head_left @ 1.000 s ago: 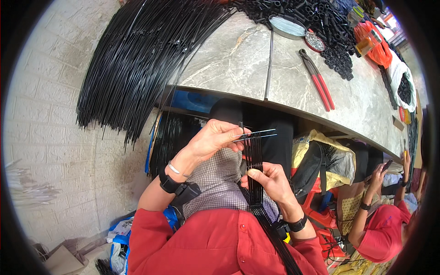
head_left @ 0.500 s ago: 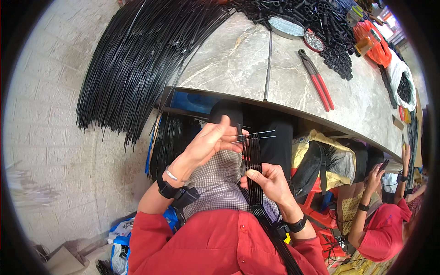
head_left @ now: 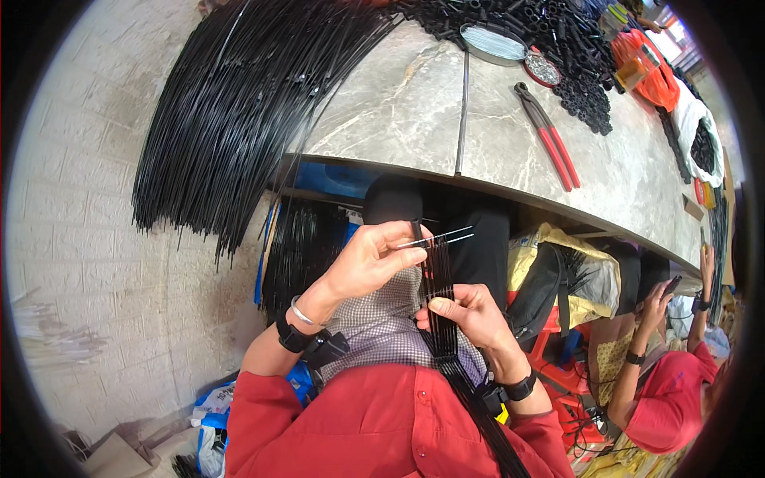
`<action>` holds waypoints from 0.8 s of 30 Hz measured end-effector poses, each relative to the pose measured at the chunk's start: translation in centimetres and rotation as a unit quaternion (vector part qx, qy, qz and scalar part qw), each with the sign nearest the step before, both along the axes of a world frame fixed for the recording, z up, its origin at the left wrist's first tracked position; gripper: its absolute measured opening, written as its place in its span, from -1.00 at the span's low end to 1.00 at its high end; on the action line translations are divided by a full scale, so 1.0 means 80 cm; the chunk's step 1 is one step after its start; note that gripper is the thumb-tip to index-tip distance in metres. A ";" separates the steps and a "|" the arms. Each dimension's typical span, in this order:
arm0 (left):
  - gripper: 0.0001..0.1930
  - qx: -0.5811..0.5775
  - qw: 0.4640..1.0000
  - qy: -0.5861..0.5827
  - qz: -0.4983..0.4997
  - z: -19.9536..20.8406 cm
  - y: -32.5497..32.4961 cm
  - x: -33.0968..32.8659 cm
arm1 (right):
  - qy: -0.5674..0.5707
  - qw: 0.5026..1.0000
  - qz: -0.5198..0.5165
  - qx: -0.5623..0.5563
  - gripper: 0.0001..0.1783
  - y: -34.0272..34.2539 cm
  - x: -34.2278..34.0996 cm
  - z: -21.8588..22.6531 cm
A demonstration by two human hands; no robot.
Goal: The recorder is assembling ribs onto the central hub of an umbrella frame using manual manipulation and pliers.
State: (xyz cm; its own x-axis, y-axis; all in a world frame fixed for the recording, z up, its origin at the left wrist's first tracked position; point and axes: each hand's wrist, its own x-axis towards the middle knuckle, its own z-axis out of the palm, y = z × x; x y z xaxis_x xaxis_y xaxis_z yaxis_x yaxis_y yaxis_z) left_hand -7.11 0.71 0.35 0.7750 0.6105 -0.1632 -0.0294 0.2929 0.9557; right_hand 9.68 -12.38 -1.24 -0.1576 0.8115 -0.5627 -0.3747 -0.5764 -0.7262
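My right hand (head_left: 472,317) is closed round a flat row of thin black rods (head_left: 441,271), held upright over my lap, with the thumb pressed across them. The lower rods run down to the right past my red shirt. Two thin silvery wires (head_left: 453,236) cross the upper part of the rods, their free ends sticking out to the right. At the wires' left ends my left hand (head_left: 368,259) pinches them between thumb and fingers, close to a thicker black piece (head_left: 416,229) at the top left of the row. The fingertips partly hide the contact.
A large sheaf of black rods (head_left: 231,119) overhangs the left end of the stone-patterned table (head_left: 382,103). Red-handled pliers (head_left: 550,139), an oval tin of silvery wires (head_left: 494,44), a dish of small metal parts (head_left: 543,68) and black tubes lie there. A co-worker (head_left: 665,390) sits at right.
My left thumb has come down and the left fingers, spread before, have closed on the wires' left ends. The wires tilt a little more. My right hand keeps its hold.
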 end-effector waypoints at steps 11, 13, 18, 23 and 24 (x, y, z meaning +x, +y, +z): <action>-0.77 -0.049 0.998 -0.016 0.033 -0.005 -0.007 0.002 | -0.033 0.999 -0.021 0.023 -0.82 -0.006 -0.009 0.001; -0.76 -0.058 0.997 -0.028 0.034 -0.007 -0.004 0.001 | -0.034 0.999 -0.020 0.015 -0.82 -0.005 -0.009 0.000; -0.74 -0.003 0.999 0.017 0.039 -0.008 0.001 -0.003 | -0.036 0.999 -0.026 0.022 -0.82 -0.005 -0.012 -0.002; -0.73 -0.022 0.997 0.007 0.068 -0.006 -0.005 -0.002 | -0.053 0.997 -0.011 0.048 -0.82 -0.004 -0.008 -0.004; -0.72 -0.025 0.997 0.003 0.072 -0.006 -0.005 -0.002 | -0.029 0.999 -0.007 0.034 -0.82 -0.003 -0.006 -0.005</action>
